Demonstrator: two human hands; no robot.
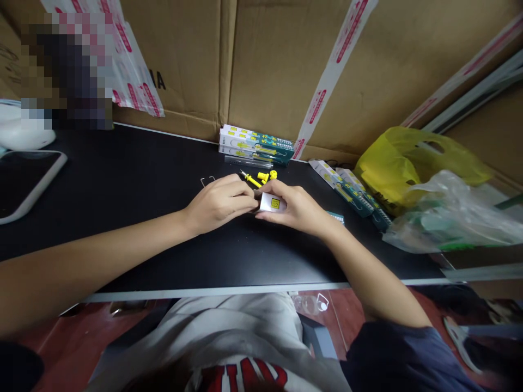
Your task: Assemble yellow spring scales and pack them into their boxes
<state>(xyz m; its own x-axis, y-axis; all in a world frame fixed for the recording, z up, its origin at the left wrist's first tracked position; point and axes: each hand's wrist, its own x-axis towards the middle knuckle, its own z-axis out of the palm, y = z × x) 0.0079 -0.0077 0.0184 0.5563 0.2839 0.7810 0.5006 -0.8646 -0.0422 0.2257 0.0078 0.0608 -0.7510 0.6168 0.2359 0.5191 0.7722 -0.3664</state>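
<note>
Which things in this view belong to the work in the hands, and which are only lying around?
Probably part of the work:
- white-faced box in the right hand, left hand against it
- small yellow parts
- clear tube
- stacked printed boxes
- printed boxes at right

Apparently just lying about:
- white-edged device
- yellow bag
- clear bag

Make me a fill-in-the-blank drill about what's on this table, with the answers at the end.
The tabletop is ____ in colour.
The right hand holds a white box end printed with a ____ square.
The white-framed device lies to the ____ of both hands.
The crumpled clear bag lies to the ____ of both hands.

Missing words: black; yellow; left; right.
</note>
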